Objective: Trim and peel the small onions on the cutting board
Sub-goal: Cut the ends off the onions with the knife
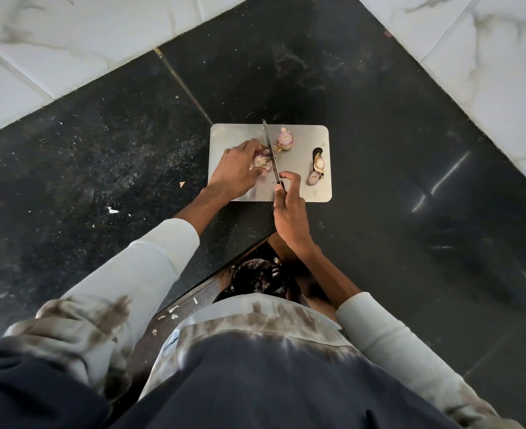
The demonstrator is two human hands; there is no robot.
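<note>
A steel cutting board (305, 144) lies on the black counter. My left hand (237, 170) pins a small purple onion (261, 159) at the board's left side. My right hand (289, 209) grips the black handle of a knife (270, 150), whose blade runs away from me and rests against the right end of that onion. Another trimmed onion (286, 138) sits just right of the blade, with bits of cut skin between. Two more onion pieces (316, 171) lie by the handle slot at the board's right edge.
The black granite counter (394, 181) forms a corner, backed by white marble wall tiles (70, 41) on the left and right. Scraps of onion skin (113, 210) dot the counter to the left. A dark bag (255, 274) sits below the counter edge near my body.
</note>
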